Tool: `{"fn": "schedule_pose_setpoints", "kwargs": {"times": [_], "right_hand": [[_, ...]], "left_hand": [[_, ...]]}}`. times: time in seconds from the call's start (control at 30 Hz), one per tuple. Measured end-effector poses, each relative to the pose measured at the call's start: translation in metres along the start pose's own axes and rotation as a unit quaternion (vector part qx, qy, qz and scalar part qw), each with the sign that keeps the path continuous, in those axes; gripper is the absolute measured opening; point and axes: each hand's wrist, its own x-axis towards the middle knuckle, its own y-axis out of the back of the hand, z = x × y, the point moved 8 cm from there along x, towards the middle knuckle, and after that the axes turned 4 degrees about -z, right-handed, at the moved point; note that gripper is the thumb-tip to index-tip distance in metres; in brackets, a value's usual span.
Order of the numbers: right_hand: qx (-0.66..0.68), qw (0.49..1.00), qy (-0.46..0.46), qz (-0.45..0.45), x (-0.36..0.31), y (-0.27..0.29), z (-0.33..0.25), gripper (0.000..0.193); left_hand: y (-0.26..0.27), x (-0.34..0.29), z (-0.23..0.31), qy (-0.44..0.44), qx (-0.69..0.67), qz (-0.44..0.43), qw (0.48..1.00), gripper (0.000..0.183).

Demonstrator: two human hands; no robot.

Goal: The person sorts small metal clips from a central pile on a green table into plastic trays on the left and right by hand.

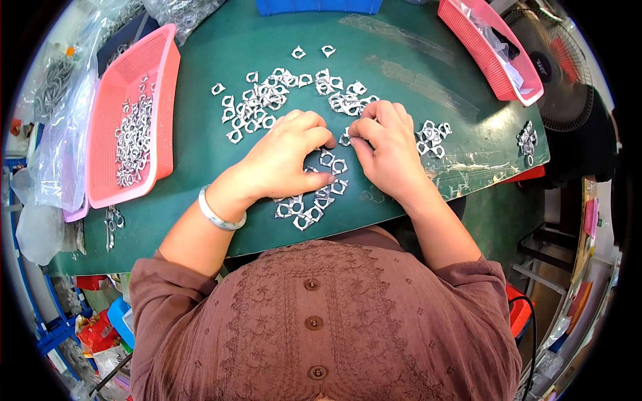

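Small silver metal ring pieces with short protruding tabs lie on the green tabletop [200, 154]. My left hand [284, 157] rests over a near group of ring pieces [307, 214], thumb and forefinger spread apart with nothing visibly gripped. Opposite it, my right hand [388, 144] is closed in a pinch, and one metal ring piece [345, 137] shows at its fingertips. Its far fingers are curled, partly hidden. Beyond the hands lie a larger heap of ring pieces [261, 100] and a smaller heap [348, 100]; another little cluster [433, 137] sits right of my right hand.
A pink basket [167, 113] holding many ring pieces stands at the left. Another pink basket [491, 67] with bags is at the far right, by a fan [552, 67]. A blue bin [317, 5] stands at the back. Dark metal pieces [527, 142] lie near the right corner.
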Motion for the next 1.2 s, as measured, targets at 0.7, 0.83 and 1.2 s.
{"fn": "schedule_pose_setpoints", "kwargs": {"times": [0.7, 0.83, 1.2], "right_hand": [[0.034, 0.998, 0.033, -0.046, -0.034, 0.007, 0.0, 0.015], [0.05, 0.998, 0.017, -0.039, -0.036, 0.008, 0.003, 0.017], [0.055, 0.998, 0.007, -0.03, -0.037, 0.009, 0.005, 0.016]], "left_hand": [[0.001, 0.0, 0.0, 0.002, 0.009, -0.004, 1.0, 0.045], [0.0, 0.0, -0.003, 0.03, 0.006, -0.024, 0.999, 0.042], [-0.006, 0.002, 0.012, -0.026, 0.005, -0.012, 1.0, 0.048]]}}
